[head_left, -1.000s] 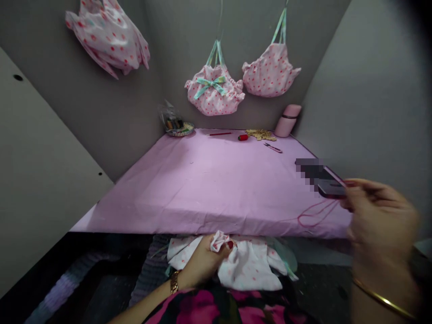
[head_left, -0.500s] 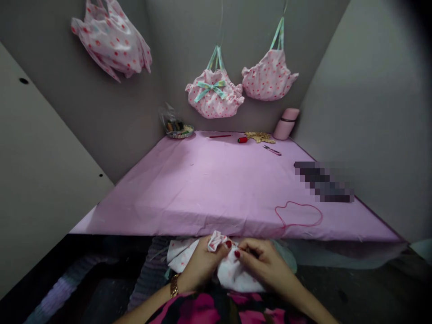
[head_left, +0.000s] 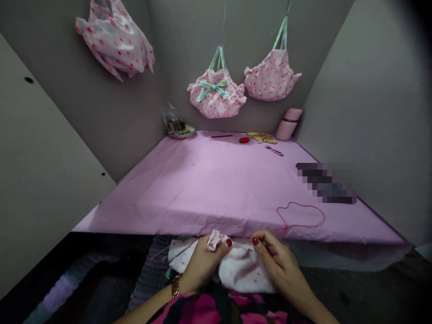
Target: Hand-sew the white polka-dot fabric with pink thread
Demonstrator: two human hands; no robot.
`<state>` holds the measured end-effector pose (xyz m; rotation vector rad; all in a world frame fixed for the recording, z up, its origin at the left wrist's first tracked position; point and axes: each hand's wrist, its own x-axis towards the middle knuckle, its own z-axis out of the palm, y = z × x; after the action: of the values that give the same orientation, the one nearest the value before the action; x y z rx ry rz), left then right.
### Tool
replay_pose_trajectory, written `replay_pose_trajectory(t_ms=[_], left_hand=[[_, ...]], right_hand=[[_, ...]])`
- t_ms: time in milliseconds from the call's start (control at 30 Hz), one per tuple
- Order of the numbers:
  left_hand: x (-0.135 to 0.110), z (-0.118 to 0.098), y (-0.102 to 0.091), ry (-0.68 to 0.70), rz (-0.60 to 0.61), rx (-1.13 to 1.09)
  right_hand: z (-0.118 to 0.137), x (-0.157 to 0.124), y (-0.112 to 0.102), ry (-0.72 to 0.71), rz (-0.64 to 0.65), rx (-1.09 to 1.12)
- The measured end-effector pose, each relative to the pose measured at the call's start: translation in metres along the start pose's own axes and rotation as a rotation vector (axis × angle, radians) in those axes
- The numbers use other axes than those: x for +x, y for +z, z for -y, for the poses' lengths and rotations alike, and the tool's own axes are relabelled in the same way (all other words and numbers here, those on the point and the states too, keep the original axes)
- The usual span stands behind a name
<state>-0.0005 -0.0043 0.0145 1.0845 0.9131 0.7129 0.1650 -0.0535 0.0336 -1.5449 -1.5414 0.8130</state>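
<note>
White cloth with red dots lies bunched over my lap, below the table's front edge. My left hand is closed on it, and a gathered tuft of the cloth pokes up between thumb and fingers. To the right, my right hand is closed in a pinch, thumb against fingertips, at the cloth's upper right edge. What the pinch holds is too small to make out. A loop of red thread lies on the table just beyond my right hand.
The pink-covered table carries a red thread spool, thread snips, a red pencil-like stick, a pink bottle, a small basket and a blurred dark object. Dotted cloth pieces, one with a green bow, hang behind.
My right hand has drawn away to the right from my left hand, still pinched. More of the cloth between the hands shows. My left hand keeps its hold.
</note>
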Motion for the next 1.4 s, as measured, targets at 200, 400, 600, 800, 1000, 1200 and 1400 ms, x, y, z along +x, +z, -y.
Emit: replay_pose_trajectory(t_ms=[200, 400, 600, 800, 1000, 1200, 1400], left_hand=[[0.0, 0.001, 0.0, 0.055, 0.021, -0.015], [0.0, 0.0, -0.001, 0.072, 0.019, 0.001], [-0.001, -0.002, 0.0, 0.07, 0.024, 0.018], [-0.001, -0.001, 0.0, 0.066, 0.032, -0.004], [-0.001, 0.0, -0.001, 0.067, 0.028, -0.009], [-0.002, 0.0, -0.001, 0.089, 0.041, 0.043], [-0.003, -0.002, -0.001, 0.095, 0.032, 0.05]], right_hand=[[0.011, -0.004, -0.002, -0.173, 0.03, -0.152], [0.009, -0.003, 0.004, -0.197, 0.114, -0.111], [0.008, -0.002, 0.005, -0.167, 0.117, -0.134], [0.008, -0.002, 0.006, -0.161, 0.103, -0.13], [0.007, -0.001, 0.007, -0.147, 0.12, -0.132], [0.007, -0.002, 0.009, -0.102, 0.117, -0.138], [0.002, -0.004, 0.013, -0.054, 0.136, -0.095]])
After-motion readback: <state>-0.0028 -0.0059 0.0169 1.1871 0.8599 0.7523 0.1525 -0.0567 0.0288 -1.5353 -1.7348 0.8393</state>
